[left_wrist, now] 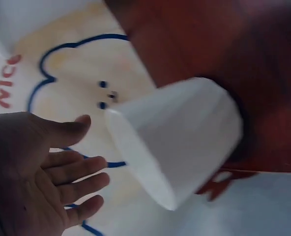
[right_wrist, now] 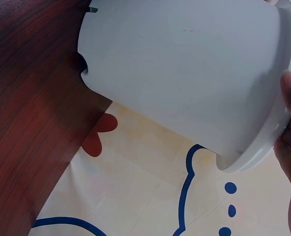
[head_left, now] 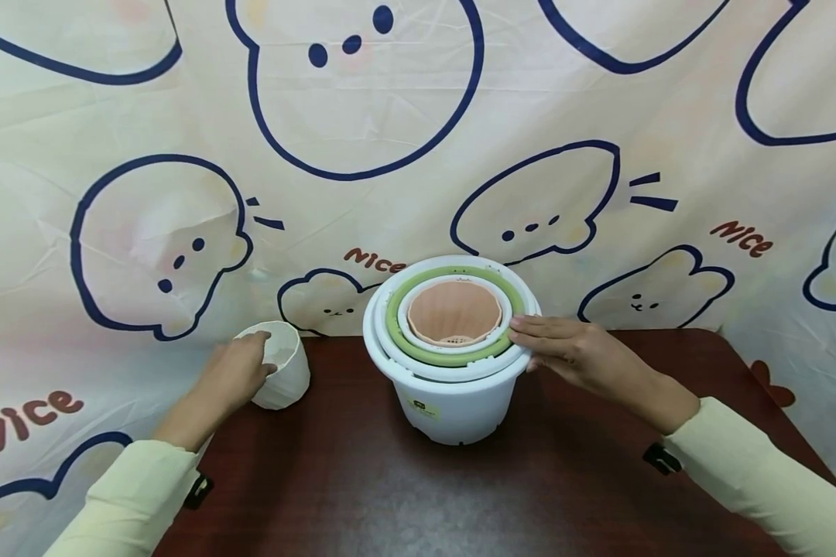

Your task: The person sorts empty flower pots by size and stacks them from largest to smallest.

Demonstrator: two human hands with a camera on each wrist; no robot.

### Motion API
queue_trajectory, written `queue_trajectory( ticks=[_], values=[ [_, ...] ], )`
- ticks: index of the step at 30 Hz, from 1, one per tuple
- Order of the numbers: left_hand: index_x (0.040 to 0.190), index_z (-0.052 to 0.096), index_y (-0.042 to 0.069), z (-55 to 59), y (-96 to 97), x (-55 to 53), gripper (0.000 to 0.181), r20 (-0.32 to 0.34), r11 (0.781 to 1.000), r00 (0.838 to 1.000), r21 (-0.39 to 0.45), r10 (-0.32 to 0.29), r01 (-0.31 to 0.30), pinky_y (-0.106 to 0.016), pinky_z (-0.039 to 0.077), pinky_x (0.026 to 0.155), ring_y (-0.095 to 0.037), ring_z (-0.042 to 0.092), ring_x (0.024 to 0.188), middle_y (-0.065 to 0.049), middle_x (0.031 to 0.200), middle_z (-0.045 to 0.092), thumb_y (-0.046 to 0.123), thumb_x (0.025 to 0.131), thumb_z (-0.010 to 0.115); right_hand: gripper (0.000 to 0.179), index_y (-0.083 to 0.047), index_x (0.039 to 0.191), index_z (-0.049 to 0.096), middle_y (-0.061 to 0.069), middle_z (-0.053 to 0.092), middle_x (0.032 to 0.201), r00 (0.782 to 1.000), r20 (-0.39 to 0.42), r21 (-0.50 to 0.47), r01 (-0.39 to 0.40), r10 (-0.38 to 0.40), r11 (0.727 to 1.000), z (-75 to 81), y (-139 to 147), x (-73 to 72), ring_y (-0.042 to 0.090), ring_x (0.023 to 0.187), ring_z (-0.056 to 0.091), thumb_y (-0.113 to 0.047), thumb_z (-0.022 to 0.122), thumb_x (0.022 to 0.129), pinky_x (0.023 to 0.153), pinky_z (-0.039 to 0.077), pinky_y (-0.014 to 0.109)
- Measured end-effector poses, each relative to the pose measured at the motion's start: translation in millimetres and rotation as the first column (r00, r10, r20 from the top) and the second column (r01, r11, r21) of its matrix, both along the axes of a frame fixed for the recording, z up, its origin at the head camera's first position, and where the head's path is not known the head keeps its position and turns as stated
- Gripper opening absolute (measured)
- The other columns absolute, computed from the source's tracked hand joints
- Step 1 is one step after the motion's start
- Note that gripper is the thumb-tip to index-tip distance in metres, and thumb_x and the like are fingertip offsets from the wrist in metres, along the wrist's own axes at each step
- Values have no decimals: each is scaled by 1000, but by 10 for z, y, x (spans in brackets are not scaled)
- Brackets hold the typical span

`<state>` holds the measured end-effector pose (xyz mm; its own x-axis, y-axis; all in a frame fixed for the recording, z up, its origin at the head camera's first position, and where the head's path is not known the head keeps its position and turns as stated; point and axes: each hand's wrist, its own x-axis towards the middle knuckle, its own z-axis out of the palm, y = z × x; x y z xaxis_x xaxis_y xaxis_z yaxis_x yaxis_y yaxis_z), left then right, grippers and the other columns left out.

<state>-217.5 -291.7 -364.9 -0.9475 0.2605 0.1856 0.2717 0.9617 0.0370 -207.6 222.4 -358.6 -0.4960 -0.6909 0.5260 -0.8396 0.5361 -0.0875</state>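
A small white faceted pot stands at the left of the table. Beside its mouth is my left hand; in the left wrist view the hand has its fingers extended, apart from the pot. A large white pot stands at mid-table, holding nested pots: white ones, a green-rimmed pot and a light-brown pot innermost. My right hand rests nearly straight fingers on the nested rims' right side, its thumb lower against the large pot's rim.
The dark red-brown table extends toward me, its right edge slanting off. A pale cloth with blue cartoon outlines hangs right behind both pots. A yellowish label is on the large pot's front.
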Motion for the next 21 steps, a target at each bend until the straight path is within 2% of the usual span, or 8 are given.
queue_trajectory(
  ticks=[6,9,11,14,16,21],
  values=[
    [120,60,-16,-273,-117,5,54,47,1000,999,9,12,-13,-61,56,80,-48,69,91,-33,104,70,13,81,83,60,-14,135,68,7,66,141,1000,0,-9,-9,9,1000,-10,10,-7,27,129,65,-10,85,78,109,40,13],
    [116,63,-12,-389,-138,19,45,61,1000,998,25,15,-16,-58,57,72,-46,70,82,-29,95,72,10,81,81,60,-14,135,68,7,66,141,1000,3,-13,-10,10,1000,-10,9,-9,27,129,65,-10,85,78,109,40,13],
    [106,65,-7,-455,-143,25,30,77,999,997,35,16,-19,-55,55,63,-43,69,73,-24,85,72,6,82,79,60,-14,135,68,7,66,141,1000,6,-13,-10,10,1000,-8,7,-7,28,129,65,-10,85,78,108,42,15],
    [89,65,1,-526,-146,19,12,73,999,997,33,21,-23,-49,51,54,-34,67,65,-16,73,70,2,83,75,60,-14,135,68,7,66,141,1000,9,-12,-8,8,1000,-5,4,-3,28,129,65,-11,85,78,107,44,18],
    [79,62,5,-560,-150,6,13,60,999,998,27,25,-26,-47,49,52,-30,65,63,-12,68,68,0,82,74,60,-14,136,68,7,65,141,1000,12,-11,-6,6,1000,-4,4,-1,28,129,64,-11,85,79,107,44,19],
    [75,64,8,-595,-157,-30,14,27,999,999,18,43,-43,-49,49,53,-29,67,66,-10,70,71,0,80,75,60,-14,136,67,7,65,142,1000,13,-9,-1,1,1000,-6,10,-3,28,130,64,-11,85,79,107,43,17]
  ],
)
